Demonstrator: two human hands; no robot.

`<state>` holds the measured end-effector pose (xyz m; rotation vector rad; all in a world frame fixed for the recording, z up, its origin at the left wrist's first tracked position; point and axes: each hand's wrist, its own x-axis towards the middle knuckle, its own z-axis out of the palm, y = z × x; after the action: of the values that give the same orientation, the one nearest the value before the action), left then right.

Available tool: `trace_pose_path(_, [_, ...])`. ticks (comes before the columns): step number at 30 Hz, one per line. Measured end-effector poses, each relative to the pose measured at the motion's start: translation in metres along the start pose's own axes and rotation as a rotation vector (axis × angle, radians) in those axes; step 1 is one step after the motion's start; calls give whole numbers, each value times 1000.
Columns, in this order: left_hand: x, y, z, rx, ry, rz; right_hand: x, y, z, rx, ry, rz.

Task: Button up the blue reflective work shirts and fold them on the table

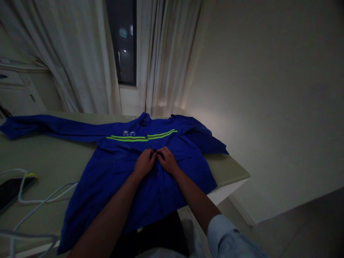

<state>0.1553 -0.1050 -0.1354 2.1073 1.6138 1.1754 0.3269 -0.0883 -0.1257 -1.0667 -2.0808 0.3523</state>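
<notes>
A blue work jacket (102,175) with lime-green stripes across the chest and a small white emblem lies spread over the table, its collar at the far side. One sleeve stretches out to the left; the other is folded toward the right edge. At the middle of the jacket's front, my left hand (145,163) and my right hand (167,160) meet, fingertips nearly touching. Both hands are closed in a pinch on the jacket's front opening below the stripes. The exact bit between the fingertips is hidden.
The table (53,157) ends in a corner at the right, near a plain wall (282,107). On the left lie a dark phone-like device (13,190) and a looping white cable (40,201). Curtains (80,53) and a window (125,43) are behind; a cabinet (18,89) stands far left.
</notes>
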Motion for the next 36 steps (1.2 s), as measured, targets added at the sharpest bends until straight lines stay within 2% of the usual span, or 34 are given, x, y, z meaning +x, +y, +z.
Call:
trace_pose_path(20, [1,2,-3,17,-68,-19,0,1,0,50,4,-2])
trace_pose_path(36, [1,5,-5,55,-74,-133,0,-3,-2,80,16,18])
